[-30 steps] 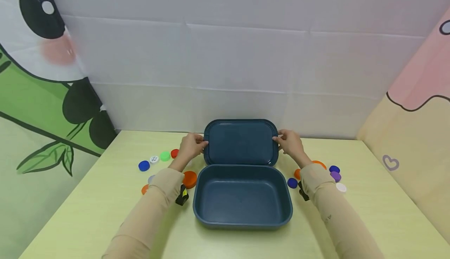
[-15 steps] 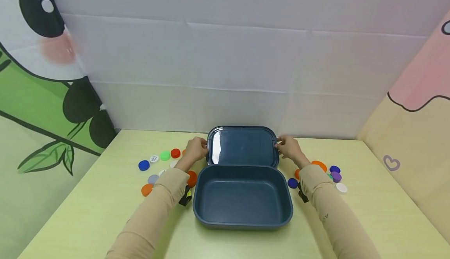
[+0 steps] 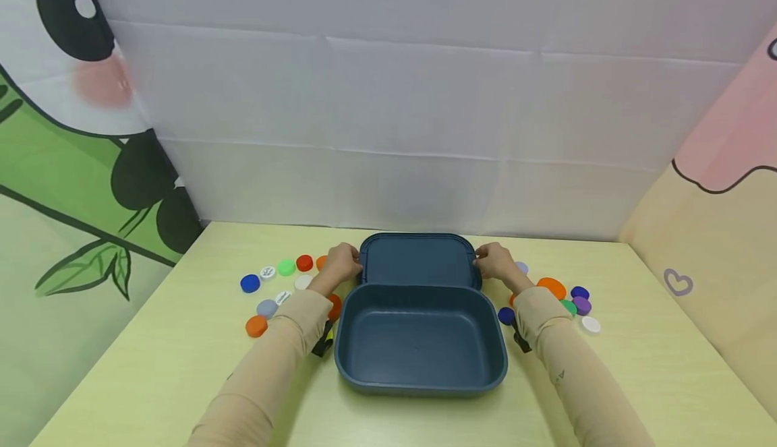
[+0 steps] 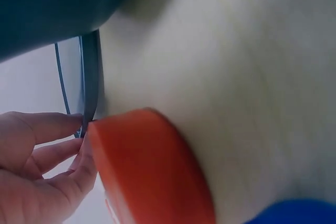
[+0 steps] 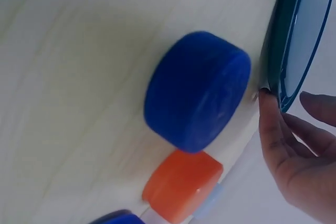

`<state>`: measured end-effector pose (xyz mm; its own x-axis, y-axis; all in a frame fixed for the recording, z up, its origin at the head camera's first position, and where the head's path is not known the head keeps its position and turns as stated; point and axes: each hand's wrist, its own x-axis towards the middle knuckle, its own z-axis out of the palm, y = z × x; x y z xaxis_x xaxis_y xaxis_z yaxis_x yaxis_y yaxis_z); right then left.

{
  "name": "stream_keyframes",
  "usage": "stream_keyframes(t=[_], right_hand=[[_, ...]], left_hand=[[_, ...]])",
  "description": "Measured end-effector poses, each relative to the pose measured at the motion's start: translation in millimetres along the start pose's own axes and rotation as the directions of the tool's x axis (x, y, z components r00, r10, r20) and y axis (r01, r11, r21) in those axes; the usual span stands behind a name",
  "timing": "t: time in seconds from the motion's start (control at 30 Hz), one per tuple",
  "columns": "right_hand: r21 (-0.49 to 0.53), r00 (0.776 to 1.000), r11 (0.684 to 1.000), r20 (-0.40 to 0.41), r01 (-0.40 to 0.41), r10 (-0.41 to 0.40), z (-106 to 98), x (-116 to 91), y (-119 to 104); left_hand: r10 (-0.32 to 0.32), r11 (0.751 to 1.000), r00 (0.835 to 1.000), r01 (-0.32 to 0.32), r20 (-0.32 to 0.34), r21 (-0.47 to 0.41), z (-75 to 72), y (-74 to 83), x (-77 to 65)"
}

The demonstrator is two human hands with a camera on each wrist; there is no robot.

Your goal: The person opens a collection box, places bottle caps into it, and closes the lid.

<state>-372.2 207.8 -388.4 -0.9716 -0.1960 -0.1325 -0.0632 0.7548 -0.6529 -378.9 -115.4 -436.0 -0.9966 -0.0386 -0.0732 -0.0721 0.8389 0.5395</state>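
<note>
A dark blue rectangular lid lies low behind the matching open storage box, whose near edge hides the lid's front. At the lid's left end, my left hand pinches the rim; in the left wrist view the thumb and fingers meet at its edge. My right hand holds the opposite end. The right wrist view has its fingers curled at the rim of the lid, thumb raised slightly beside it. The box has a bare inner floor.
Bottle caps lie scattered on both sides of the box: a blue cap, a green cap and an orange cap at left, an orange cap and a white cap at right. A pale wall cloth backs the table.
Both hands have lowered the lid from a tilted, raised position to nearly flat behind the box. More caps show beside the sleeves. The box has stayed in place.
</note>
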Motion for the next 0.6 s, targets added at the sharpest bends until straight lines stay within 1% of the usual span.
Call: stream_keyframes(t=[0.03, 0.1, 0.13, 0.17, 0.27, 0.37, 0.47, 0.6], right_hand=[[-0.009, 1.000, 1.000, 0.001, -0.004, 0.004, 0.1, -0.3, -0.7], [-0.041, 1.000, 0.999, -0.002, -0.002, 0.002, 0.3, -1.2, -2.5], [-0.058, 1.000, 0.998, -0.004, -0.003, 0.002, 0.4, -2.0, -4.0], [-0.074, 1.000, 0.997, -0.005, -0.002, 0.002, 0.5, -2.8, -5.4], [-0.120, 1.000, 0.993, -0.010, 0.010, -0.011, 0.6, -4.9, -9.2], [-0.134, 1.000, 0.991, -0.015, 0.013, -0.015, 0.7, -5.9, -11.2], [-0.127, 1.000, 0.992, -0.020, 0.008, -0.010, 1.0, -6.5, -11.4], [-0.127, 0.999, 0.992, -0.033, 0.013, -0.018, 1.8, -7.3, -9.9]], left_hand=[[-0.009, 1.000, 1.000, 0.009, 0.013, -0.005, -14.9, 16.9, -20.3], [0.006, 1.000, 1.000, -0.005, 0.008, -0.019, -14.4, 16.2, -21.8], [0.009, 1.000, 1.000, -0.009, 0.005, -0.026, -15.9, 18.3, -25.2], [-0.019, 0.999, 0.999, 0.020, 0.029, -0.032, -20.7, 24.4, -31.2], [0.001, 0.999, 1.000, 0.000, 0.022, -0.048, -24.2, 29.1, -40.3], [0.004, 0.999, 1.000, -0.004, 0.020, -0.039, -26.0, 31.6, -44.2], [0.001, 1.000, 1.000, -0.001, 0.021, -0.025, -27.1, 32.8, -45.3], [-0.004, 0.999, 0.999, 0.006, 0.037, -0.041, -29.2, 32.8, -47.0]])
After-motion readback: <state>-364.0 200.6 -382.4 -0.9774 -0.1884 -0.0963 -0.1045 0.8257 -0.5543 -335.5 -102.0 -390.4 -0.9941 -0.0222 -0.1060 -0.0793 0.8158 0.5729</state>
